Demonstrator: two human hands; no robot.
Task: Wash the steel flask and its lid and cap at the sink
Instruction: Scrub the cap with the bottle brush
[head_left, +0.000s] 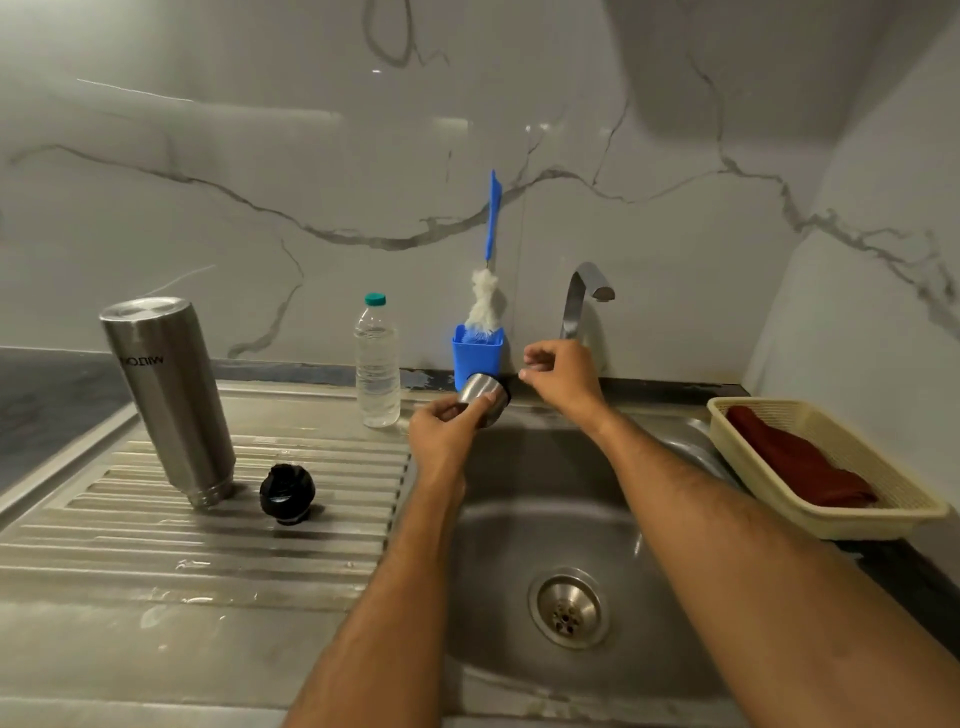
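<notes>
The steel flask (169, 400) stands upside down on the ribbed drainboard (197, 540) at the left. Its black lid (287, 492) lies on the drainboard just right of it. My left hand (444, 434) holds the small steel cap (483, 397) over the far edge of the sink basin (545, 519), its black inside facing right. My right hand (561, 374) hovers beside the cap, below the tap (584, 299), fingers loosely curled with nothing in them. No water runs from the tap.
A blue holder (477, 358) with a bottle brush (485, 301) stands at the wall behind the cap. A clear plastic water bottle (376, 364) stands to its left. A cream basket (826, 462) with a dark red cloth (800, 462) sits right of the sink.
</notes>
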